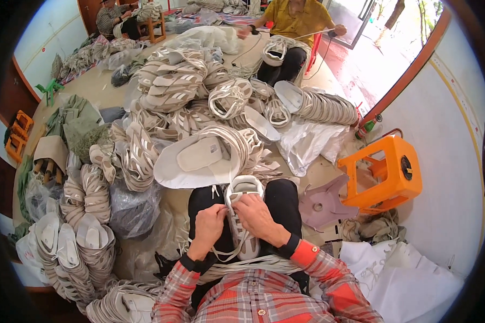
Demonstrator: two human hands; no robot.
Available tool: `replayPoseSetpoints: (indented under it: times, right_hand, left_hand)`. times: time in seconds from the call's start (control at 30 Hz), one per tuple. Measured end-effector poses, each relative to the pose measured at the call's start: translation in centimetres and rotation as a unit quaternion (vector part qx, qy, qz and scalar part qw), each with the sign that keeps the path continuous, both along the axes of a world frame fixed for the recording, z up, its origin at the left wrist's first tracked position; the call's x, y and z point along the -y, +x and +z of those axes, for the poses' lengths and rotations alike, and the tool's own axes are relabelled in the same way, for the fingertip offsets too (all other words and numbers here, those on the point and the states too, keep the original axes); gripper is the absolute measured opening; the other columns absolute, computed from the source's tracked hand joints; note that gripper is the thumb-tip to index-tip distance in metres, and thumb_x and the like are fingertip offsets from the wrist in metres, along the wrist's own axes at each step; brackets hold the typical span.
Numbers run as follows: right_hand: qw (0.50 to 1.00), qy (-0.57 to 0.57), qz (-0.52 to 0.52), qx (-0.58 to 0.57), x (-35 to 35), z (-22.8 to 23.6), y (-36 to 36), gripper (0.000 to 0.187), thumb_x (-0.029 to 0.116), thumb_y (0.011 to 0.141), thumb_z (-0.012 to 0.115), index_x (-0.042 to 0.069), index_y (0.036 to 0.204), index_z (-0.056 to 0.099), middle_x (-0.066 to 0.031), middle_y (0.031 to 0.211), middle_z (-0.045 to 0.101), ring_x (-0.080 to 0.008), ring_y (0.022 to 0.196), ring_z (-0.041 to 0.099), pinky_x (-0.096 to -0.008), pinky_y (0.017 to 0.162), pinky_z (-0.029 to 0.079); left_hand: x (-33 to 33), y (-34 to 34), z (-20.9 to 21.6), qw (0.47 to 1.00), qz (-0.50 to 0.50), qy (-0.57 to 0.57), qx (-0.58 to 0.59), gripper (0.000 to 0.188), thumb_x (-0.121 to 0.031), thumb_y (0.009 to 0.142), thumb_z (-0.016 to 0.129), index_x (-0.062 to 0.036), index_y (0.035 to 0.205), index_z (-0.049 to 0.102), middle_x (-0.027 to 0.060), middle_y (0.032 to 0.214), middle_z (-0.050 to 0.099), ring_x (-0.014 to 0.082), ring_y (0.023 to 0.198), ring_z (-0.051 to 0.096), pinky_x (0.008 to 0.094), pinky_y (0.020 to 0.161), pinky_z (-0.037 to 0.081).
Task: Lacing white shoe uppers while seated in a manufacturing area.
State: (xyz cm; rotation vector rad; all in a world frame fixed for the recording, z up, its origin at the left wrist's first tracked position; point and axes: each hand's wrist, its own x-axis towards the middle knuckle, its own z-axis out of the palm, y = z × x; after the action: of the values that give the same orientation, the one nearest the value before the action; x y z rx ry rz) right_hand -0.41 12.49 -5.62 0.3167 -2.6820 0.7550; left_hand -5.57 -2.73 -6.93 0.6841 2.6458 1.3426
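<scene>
A beige-and-white shoe upper [247,246] lies lengthwise between my knees, its collar opening away from me. My left hand [208,228] is closed in a pinch at the upper's left side, on what looks like a thin white shoelace [223,253]. Over the lacing area, my right hand [257,216] grips the upper with curled fingers, hiding the eyelets beneath. A loose lace end sticks up past the left hand, and a loop hangs below it. Across my lap runs a bundle of pale laces [253,266].
Just ahead lies a stack of uppers [199,161], with a large pile of uppers [170,81] beyond. More stacked uppers [94,242] stand at left. An orange stool [382,175] lies tipped at right beside a mauve plastic piece [323,202]. A co-worker [296,21] handles laces ahead.
</scene>
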Motion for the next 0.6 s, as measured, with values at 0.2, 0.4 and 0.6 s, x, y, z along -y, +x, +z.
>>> replayPoseSetpoints:
  times: [0.2,0.4,0.6]
  right_hand:
    - [0.997,0.071,0.008,0.041,0.3,0.0,-0.8,0.019,0.006,0.069,0.057,0.003,0.088,0.056,-0.0109,0.086,0.05,-0.0274,0.085,0.05,-0.0367,0.075,0.039]
    - [0.973,0.222,-0.055,-0.016,-3.9,1.4,-1.0,0.01,0.013,0.071,0.056,0.005,0.077,0.054,-0.0104,0.077,0.052,-0.0276,0.078,0.052,-0.0385,0.067,0.04]
    - [0.903,-0.358,-0.153,0.179,-6.4,2.9,-0.8,0.007,0.008,0.087,0.053,0.002,0.086,0.05,-0.014,0.094,0.057,-0.0217,0.081,0.058,-0.0359,0.069,0.045]
  left_hand:
    - [-0.4,-0.2,-0.4,0.996,0.007,-0.093,-0.002,0.017,-0.017,0.082,0.059,-0.0018,0.08,0.065,0.0187,0.069,0.062,0.0361,0.065,0.061,0.0414,0.058,0.047]
    - [2.0,-0.9,3.1,0.919,-0.081,-0.025,0.386,0.028,-0.025,0.09,0.054,-0.0028,0.078,0.065,0.0094,0.07,0.067,0.0264,0.071,0.066,0.0375,0.066,0.049]
    - [4.1,3.0,2.9,0.536,0.017,0.704,0.466,0.022,-0.022,0.095,0.046,-0.0075,0.098,0.061,0.0061,0.092,0.065,0.0236,0.109,0.056,0.0452,0.104,0.032]
